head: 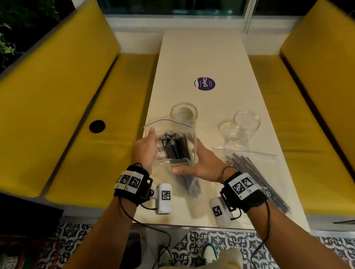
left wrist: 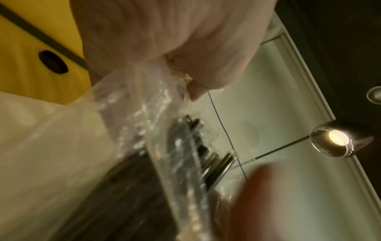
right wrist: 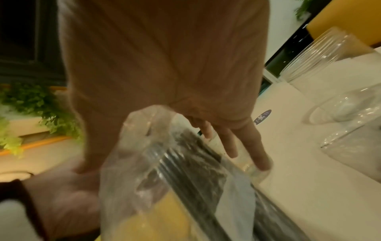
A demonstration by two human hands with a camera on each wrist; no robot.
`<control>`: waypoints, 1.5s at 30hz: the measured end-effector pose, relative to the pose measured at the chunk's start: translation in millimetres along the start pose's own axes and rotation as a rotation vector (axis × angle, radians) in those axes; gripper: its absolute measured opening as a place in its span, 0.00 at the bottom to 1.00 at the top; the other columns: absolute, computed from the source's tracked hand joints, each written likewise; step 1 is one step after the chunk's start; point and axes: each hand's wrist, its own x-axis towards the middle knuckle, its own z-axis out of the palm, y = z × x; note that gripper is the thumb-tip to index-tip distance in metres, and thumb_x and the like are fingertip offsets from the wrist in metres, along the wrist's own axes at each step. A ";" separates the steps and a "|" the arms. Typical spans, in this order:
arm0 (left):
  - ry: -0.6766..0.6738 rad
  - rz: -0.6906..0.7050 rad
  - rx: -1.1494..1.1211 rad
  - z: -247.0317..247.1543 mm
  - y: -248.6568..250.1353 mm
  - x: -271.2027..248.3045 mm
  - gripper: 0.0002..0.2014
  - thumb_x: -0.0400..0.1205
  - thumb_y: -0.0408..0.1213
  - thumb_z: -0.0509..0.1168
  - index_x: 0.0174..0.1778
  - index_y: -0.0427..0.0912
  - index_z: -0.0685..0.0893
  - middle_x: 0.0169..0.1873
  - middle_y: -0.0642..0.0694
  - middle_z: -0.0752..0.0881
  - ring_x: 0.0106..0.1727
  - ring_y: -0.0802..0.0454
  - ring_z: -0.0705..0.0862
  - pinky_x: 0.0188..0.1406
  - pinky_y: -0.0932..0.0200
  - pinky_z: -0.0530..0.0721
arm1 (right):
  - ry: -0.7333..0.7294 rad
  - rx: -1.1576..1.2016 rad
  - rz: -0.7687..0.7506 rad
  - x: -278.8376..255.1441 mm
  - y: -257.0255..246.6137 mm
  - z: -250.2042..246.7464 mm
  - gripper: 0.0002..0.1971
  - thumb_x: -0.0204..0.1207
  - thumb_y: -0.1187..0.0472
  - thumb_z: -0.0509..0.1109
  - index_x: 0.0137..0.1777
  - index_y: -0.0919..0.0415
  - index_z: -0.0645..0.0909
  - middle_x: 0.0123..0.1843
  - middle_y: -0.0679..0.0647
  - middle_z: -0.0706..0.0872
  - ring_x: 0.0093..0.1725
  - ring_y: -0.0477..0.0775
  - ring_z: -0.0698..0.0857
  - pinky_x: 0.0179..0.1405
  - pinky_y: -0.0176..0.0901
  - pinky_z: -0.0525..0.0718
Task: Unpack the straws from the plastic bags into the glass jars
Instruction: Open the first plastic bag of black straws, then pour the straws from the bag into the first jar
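A clear zip bag (head: 170,134) of black straws (head: 175,147) is held upright over the near part of the white table (head: 204,54). My left hand (head: 145,145) grips the bag's left side near its open top. My right hand (head: 192,160) holds the right side lower down, thumb in front and fingers behind. In the left wrist view the fingers pinch the crumpled bag (left wrist: 144,114), and the straws' (left wrist: 216,163) ends show. In the right wrist view my right hand's fingers (right wrist: 255,146) lie along the bag (right wrist: 164,179). Two empty glass jars (head: 184,113) (head: 242,127) stand just beyond.
A second bag of straws (head: 257,177) lies flat on the table at the right, near the front edge. A purple round sticker (head: 204,84) is on the table's middle. Yellow benches (head: 66,121) (head: 317,103) flank the table on both sides.
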 end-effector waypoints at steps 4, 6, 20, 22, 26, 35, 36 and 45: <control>-0.098 -0.093 -0.064 0.2 -0.3 4.5 0.25 0.81 0.60 0.67 0.51 0.40 0.93 0.55 0.39 0.95 0.60 0.35 0.92 0.67 0.32 0.88 | 0.074 -0.062 -0.028 10.4 8.6 9.5 0.54 0.63 0.39 0.88 0.85 0.47 0.62 0.78 0.46 0.81 0.75 0.51 0.82 0.79 0.54 0.80; -0.136 -0.076 -0.047 -3.0 4.7 1.9 0.21 0.86 0.56 0.67 0.54 0.40 0.94 0.56 0.42 0.95 0.59 0.39 0.92 0.65 0.38 0.88 | 0.118 -0.047 0.025 12.9 14.1 6.2 0.52 0.64 0.38 0.88 0.83 0.48 0.65 0.75 0.48 0.84 0.73 0.54 0.84 0.77 0.59 0.82; -0.250 -0.242 -0.187 3.5 2.0 24.1 0.06 0.85 0.30 0.72 0.43 0.34 0.90 0.43 0.34 0.92 0.46 0.37 0.91 0.54 0.40 0.90 | 0.178 0.071 -0.135 12.9 17.3 3.5 0.62 0.64 0.55 0.92 0.89 0.32 0.53 0.76 0.43 0.83 0.74 0.47 0.84 0.75 0.44 0.84; -0.301 -0.241 -0.239 4.5 -1.2 23.1 0.06 0.87 0.30 0.70 0.55 0.31 0.90 0.50 0.30 0.92 0.45 0.37 0.90 0.55 0.41 0.89 | 0.204 0.040 -0.105 14.7 21.2 2.9 0.52 0.63 0.51 0.91 0.84 0.30 0.65 0.74 0.41 0.85 0.73 0.49 0.85 0.75 0.53 0.85; -0.419 -0.087 -0.334 3.3 -3.1 14.9 0.24 0.90 0.41 0.68 0.84 0.44 0.77 0.68 0.37 0.89 0.66 0.40 0.89 0.67 0.39 0.87 | 0.256 0.106 0.048 19.9 34.8 2.2 0.44 0.59 0.42 0.90 0.77 0.43 0.78 0.68 0.45 0.90 0.68 0.49 0.88 0.73 0.58 0.87; -0.630 0.208 0.023 -5.2 -29.4 4.1 0.45 0.73 0.69 0.77 0.83 0.54 0.73 0.73 0.55 0.88 0.77 0.54 0.85 0.83 0.38 0.78 | 0.201 0.403 0.080 31.0 22.4 1.4 0.35 0.68 0.61 0.81 0.78 0.59 0.78 0.68 0.56 0.91 0.68 0.59 0.89 0.69 0.66 0.88; -0.562 0.216 0.014 -2.3 -31.6 5.5 0.45 0.71 0.71 0.78 0.82 0.54 0.74 0.72 0.55 0.89 0.75 0.54 0.86 0.81 0.39 0.80 | 0.149 0.407 0.071 32.3 20.5 3.3 0.39 0.66 0.60 0.78 0.80 0.58 0.75 0.70 0.56 0.89 0.70 0.59 0.88 0.70 0.65 0.87; -0.436 0.176 -0.086 10.6 -28.3 2.5 0.38 0.78 0.71 0.72 0.80 0.55 0.76 0.70 0.51 0.87 0.69 0.54 0.86 0.66 0.52 0.84 | 0.455 0.127 0.008 29.1 0.4 22.4 0.14 0.93 0.50 0.57 0.66 0.60 0.75 0.46 0.44 0.84 0.44 0.44 0.84 0.47 0.48 0.84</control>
